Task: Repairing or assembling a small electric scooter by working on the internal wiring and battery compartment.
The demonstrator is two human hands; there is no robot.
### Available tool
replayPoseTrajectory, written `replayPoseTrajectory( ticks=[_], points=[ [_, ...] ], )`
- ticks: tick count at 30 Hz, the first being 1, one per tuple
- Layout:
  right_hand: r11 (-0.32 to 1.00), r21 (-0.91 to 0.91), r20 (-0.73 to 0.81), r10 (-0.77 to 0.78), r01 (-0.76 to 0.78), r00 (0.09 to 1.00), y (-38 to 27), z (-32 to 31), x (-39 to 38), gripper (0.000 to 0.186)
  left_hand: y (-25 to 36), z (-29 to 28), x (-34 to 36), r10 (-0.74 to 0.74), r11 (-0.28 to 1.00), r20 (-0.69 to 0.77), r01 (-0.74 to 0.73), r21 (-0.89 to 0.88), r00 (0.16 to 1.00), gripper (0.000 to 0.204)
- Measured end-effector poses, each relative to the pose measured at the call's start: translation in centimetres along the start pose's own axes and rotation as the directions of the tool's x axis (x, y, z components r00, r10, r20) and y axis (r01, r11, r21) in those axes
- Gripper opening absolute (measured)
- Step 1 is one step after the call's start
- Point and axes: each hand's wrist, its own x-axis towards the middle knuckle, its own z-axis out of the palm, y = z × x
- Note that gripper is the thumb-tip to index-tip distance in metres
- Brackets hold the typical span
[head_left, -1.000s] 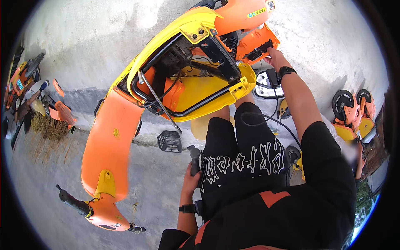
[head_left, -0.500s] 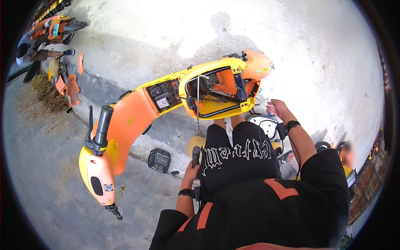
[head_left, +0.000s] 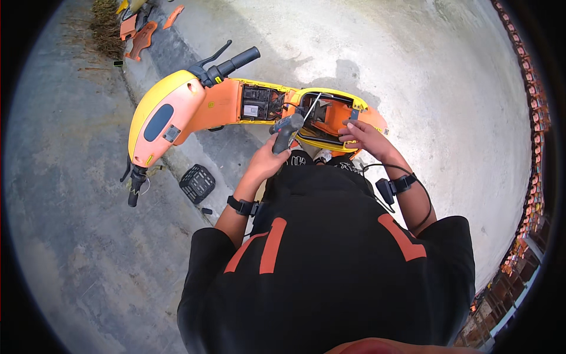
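In my left hand (head_left: 266,161) is a dark grey cordless drill (head_left: 287,131), its fingers wrapped round the handle. A long, thin metal bit (head_left: 312,108) points from it across the scooter's open seat compartment (head_left: 333,112). My right hand (head_left: 364,137) is raised at the compartment's near right rim, fingers apart and slightly bent, with nothing visible in them. The yellow and orange scooter (head_left: 221,105) stands before me, handlebar to the left. A second opening (head_left: 257,105) in its floor shows dark parts and wiring.
A black plastic basket (head_left: 197,183) lies on the concrete at left, a small black piece (head_left: 206,210) beside it. Loose orange panels (head_left: 141,41) and dry brush (head_left: 106,28) lie at the far left. Rows of orange scooters (head_left: 535,118) line the right edge. A cable (head_left: 422,219) runs along my right forearm.
My left hand has lifted the drill from beside my thigh up to the scooter's seat compartment. My right hand has moved left to the compartment's rim. The view has shifted.
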Motion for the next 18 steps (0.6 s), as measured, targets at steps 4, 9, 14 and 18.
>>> replayPoseTrajectory(
  ticks=[4, 9, 14, 18],
  points=[
    [0.871, 0.487, 0.231, -0.194, 0.059, 0.953, -1.9, 6.6, 1.2, 0.063, 7.1, 1.7, -1.2, 0.406, 0.907, 0.008, -0.402, -0.124, 0.914, 0.077],
    [0.66, 0.742, 0.019, -0.199, 0.119, 0.98, -1.5, 4.1, 3.5, 0.03, 8.9, 3.2, -1.3, 0.572, 0.785, 0.147, -0.591, 0.188, 0.807, 0.077],
    [0.744, 0.667, -0.115, 0.147, -0.033, 0.982, 4.2, -4.5, 4.7, 0.024, 2.9, -2.8, -4.6, 0.32, 0.944, -0.032, -0.321, -0.07, 0.947, 0.045],
    [0.735, 0.676, -0.279, 0.316, -0.048, 0.907, 12.9, -10.4, 3.7, 0.028, -7.0, -9.1, -10.2, 0.33, 0.929, -0.727, -0.074, 0.361, 0.602, 0.021]
  ],
)
